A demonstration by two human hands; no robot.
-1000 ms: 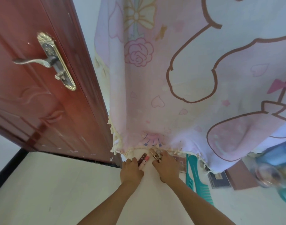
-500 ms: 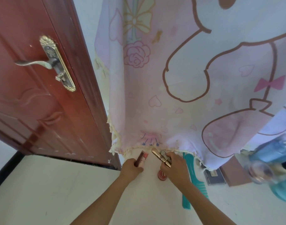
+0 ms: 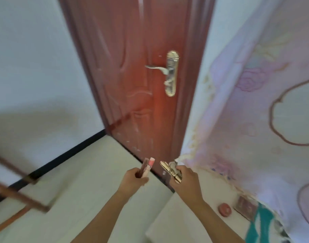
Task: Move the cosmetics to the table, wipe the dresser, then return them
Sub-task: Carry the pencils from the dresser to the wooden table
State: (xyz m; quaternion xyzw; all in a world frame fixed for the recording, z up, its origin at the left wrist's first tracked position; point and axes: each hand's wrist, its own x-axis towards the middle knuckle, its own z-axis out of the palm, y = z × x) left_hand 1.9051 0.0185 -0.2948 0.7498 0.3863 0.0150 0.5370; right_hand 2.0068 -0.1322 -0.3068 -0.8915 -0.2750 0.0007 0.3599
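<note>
My left hand (image 3: 133, 178) grips two slim cosmetic sticks (image 3: 147, 166), one dark brown and one pale with a pink tip, which point up out of the fist. My right hand (image 3: 184, 179) holds a gold cosmetic tube (image 3: 169, 171) and a small silvery piece beside it. Both hands are in the air, left of the white dresser top (image 3: 185, 223). On the dresser lie a small round red pot (image 3: 224, 209), a flat brownish palette (image 3: 246, 206) and a teal comb (image 3: 260, 223), partly under the hanging cloth.
A pink and white cartoon-print cloth (image 3: 246, 128) hangs over the dresser on the right. A red-brown door (image 3: 132, 67) with a gold handle (image 3: 170, 73) stands ahead. A brown wooden frame (image 3: 15, 192) shows blurred at the left above the pale floor.
The view has swung left, away from the dresser toward the door. Both hands have lifted off the dresser with the cosmetics in them. The red pot, palette and comb stay behind.
</note>
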